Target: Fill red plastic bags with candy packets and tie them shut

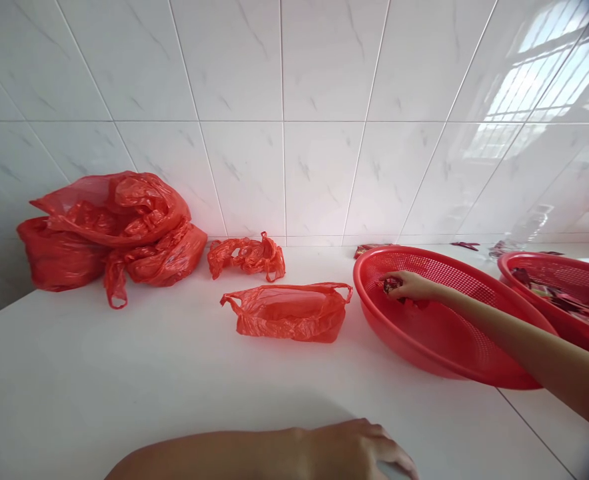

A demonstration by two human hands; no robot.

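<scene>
My right hand (411, 285) reaches into a red plastic basket (439, 353) with perforated sides. Its fingers are closed on a small dark packet with a shiny wrapper (391, 285), near the basket's left wall; what the packet contains cannot be made out. At the bottom edge, my left hand (359, 450) rests on the white countertop (174, 373), fingers loosely stretched and holding nothing. Left of the basket, an open red plastic bag (289, 317) stands with its handles spread and its mouth upward.
Full red plastic bags (119, 227) sit at the back left beside a crumpled red bag (247, 257). On the right, a second red basket (564, 293) holds several packets. Behind the first basket lies a red packet (367, 249); purple scissors (465, 245) lie near the tiled wall (324, 173).
</scene>
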